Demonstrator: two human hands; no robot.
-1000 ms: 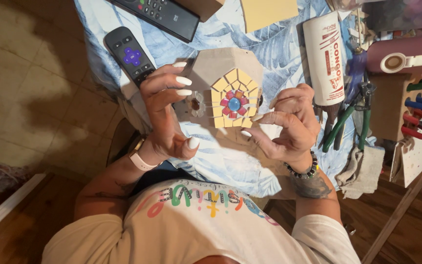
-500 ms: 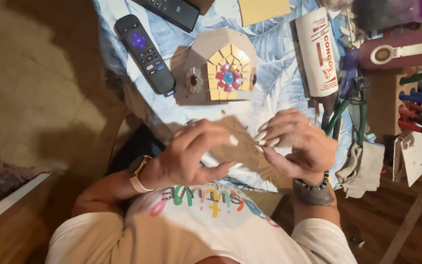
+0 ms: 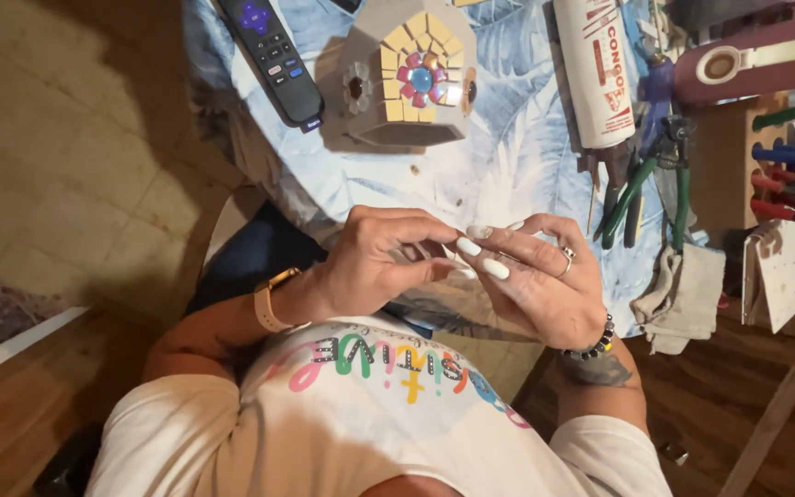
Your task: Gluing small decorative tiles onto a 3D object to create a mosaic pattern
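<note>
At centre frame, the left hand [image 3: 374, 262] and right hand [image 3: 531, 276] meet fingertip to fingertip, apparently picking at something too small to see; whether they pinch anything cannot be told. Above, the grey birdhouse [image 3: 407, 74], tiled yellow around a red-and-blue flower, lies released on the cloth [image 3: 508, 166].

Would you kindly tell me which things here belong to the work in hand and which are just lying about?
In hand: left hand and right hand, fingertips together, anything between them too small to tell; likely the mosaic-tiled house, adhesive tube, green-handled pliers.
Lying about: remote control, grey rag, pens.
</note>
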